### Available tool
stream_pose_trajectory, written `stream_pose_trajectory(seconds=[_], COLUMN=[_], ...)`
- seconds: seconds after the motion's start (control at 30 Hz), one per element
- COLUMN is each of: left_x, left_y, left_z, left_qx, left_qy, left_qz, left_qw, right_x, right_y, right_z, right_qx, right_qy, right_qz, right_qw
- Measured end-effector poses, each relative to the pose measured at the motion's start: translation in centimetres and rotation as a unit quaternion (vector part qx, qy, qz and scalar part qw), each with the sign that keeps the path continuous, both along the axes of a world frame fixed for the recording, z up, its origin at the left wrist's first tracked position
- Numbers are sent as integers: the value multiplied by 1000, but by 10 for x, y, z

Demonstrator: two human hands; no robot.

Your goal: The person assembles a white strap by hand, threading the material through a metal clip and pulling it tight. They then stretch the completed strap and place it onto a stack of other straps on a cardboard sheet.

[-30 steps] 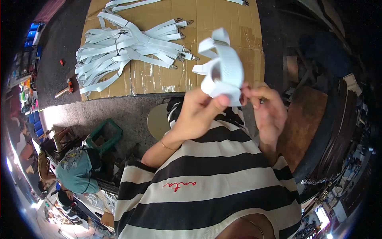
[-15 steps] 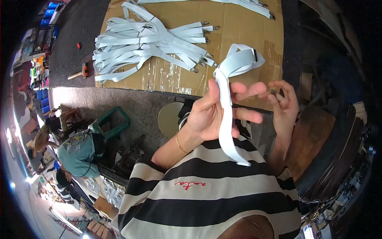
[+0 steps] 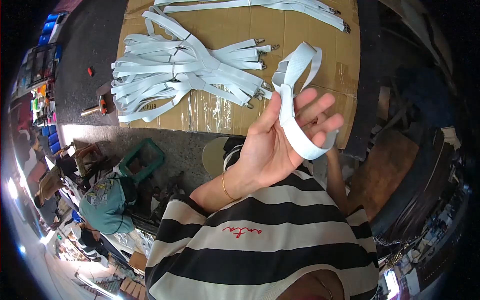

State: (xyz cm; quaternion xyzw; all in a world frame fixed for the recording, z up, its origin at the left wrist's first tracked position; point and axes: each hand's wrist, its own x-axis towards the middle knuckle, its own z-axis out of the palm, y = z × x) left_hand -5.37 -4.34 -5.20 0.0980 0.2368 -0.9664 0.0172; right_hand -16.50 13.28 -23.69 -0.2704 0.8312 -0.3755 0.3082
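Lying across the L hand (image 3: 270, 150) is one white strap (image 3: 286, 107), by the near edge of the cardboard (image 3: 230, 27), its looped top out over it. Palm's up, thumb + fingers spread apart w/ the strap running btwn them. R hand (image 3: 334, 154) is mostly hidden behind the L one, so can't tell what its grip's doing. Left part of the cardboard has a big pile of straps (image 3: 180, 70) w/ metal clips (image 3: 259, 93), & more strips (image 3: 260, 4) run along its far edge. Hammer (image 3: 102, 106) is just left of it. Writing-wise: red script (image 3: 242, 231) on the striped shirt (image 3: 265, 260), nearside of the cardboard, looks like "anta". Black print (image 3: 162, 104) on the cardboard's near-left part is too small to read, tbh.
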Motion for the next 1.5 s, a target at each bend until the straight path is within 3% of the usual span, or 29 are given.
stream_pose_trajectory(seconds=[0.17,0.23,0.27,0.37,0.47,0.63,0.7,0.77,0.8,0.83,0.9,0.97,1.03,1.07,1.1,1.13,1.17,1.2,1.27,1.3,1.37,1.4,1.47,1.5], left_x=[-15,-19,-21,-27,-26,-21,-21,-21,-18,-16,-16,-15,-12,-11,-10,-10,-10,-9,-12,-10,-2,-3,-4,-4], left_y=[-24,-30,-32,-34,-27,-13,-10,-7,-7,-8,-9,-6,-4,-3,-1,4,10,18,38,46,64,78,108,122], left_z=[4,5,6,10,8,5,7,7,2,-2,-9,-14,-18,-22,-27,-32,-36,-41,-34,-34,-38,-31,-36,-39], left_qx=[-100,-133,-169,-185,-194,-214,-223,-231,-295,-359,-397,-427,-500,-503,-527,-548,-585,-614,-634,-644,-774,-775,-853,-856], left_qy=[-103,-117,-129,-142,-132,-106,-128,-144,-133,-119,-97,-82,-83,-74,-77,-77,-77,-79,-114,-114,-110,-121,-127,-139], left_qz=[-68,-79,-91,-103,-104,-112,-98,-87,-86,-85,-90,-97,-94,-107,-100,-91,-96,-114,-121,-114,-175,-157,-57,-48], left_qw=[987,981,973,967,967,965,961,958,942,922,908,895,857,854,841,828,802,777,756,748,598,600,504,496], right_x=[-4,-13,-15,-28,-34,-35,-28,-18,-15,-11,-6,-7,-2,-4,-10,-17,-21,-23,-24,-26,-28,-28,-31,-33], right_y=[-17,-12,-6,-9,-13,-5,-8,0,-1,-1,-19,-10,-16,-19,-20,-19,-27,-29,-29,-28,-21,-16,0,10], right_z=[12,2,-1,36,64,54,43,-1,-10,-17,-3,-24,-1,9,23,45,88,102,114,115,119,120,121,120], right_qx=[17,8,13,-36,-91,-80,2,-37,-73,-18,51,46,-25,-27,-181,-327,-407,-414,-354,-360,-378,-384,-386,-390], right_qy=[36,-147,-151,-56,-104,-99,-32,-39,-51,-38,28,83,-32,-31,-283,-502,-540,-532,-498,-494,-507,-518,-539,-543], right_qz=[-33,-123,-121,-88,-119,-81,-23,-27,-33,-44,-44,-45,-167,-183,-231,-253,-164,-168,-180,-197,-176,-169,-145,-113], right_qw=[999,981,981,994,983,989,999,998,995,998,997,994,985,982,913,760,718,719,771,766,754,745,735,736])
